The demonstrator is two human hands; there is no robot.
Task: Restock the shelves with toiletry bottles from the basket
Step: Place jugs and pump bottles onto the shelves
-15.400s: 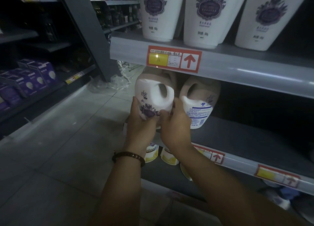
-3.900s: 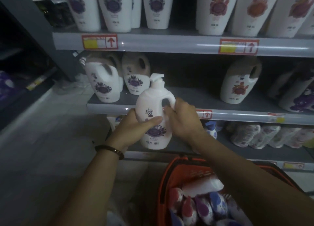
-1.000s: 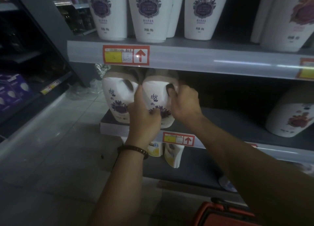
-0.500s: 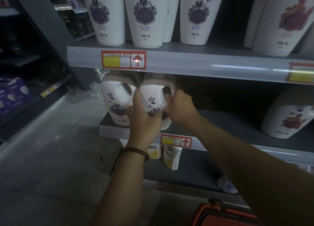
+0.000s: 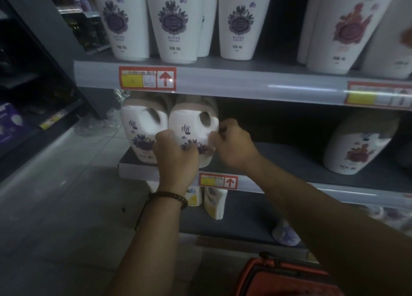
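Over on the far left, some purple boxes [image 5: 9, 119] sit on a dark neighbouring rack. Moving right onto the middle shelf [image 5: 289, 159], a white lavender-print jug [image 5: 142, 128] stands at the shelf's left end. Right up against it is a second lavender jug [image 5: 189, 128], upright near the front edge. The person's left grip [image 5: 176, 162], with a beaded bracelet [image 5: 167, 198] on the wrist, is wrapped round the lower front of that second jug, thumb across the flower print. The right grip [image 5: 234, 146] sits at the jug's right edge with fingers curled. It's kinda blurry there, so can't tell if it's actually pinching the jug or just beside it. Further right on the same shelf, well apart, there's a red-flower jug [image 5: 356, 148]. Tall white bottles [image 5: 176, 23] line the shelf above. Down at the bottom right, the rim of the orange basket [image 5: 278, 271] pokes into view.
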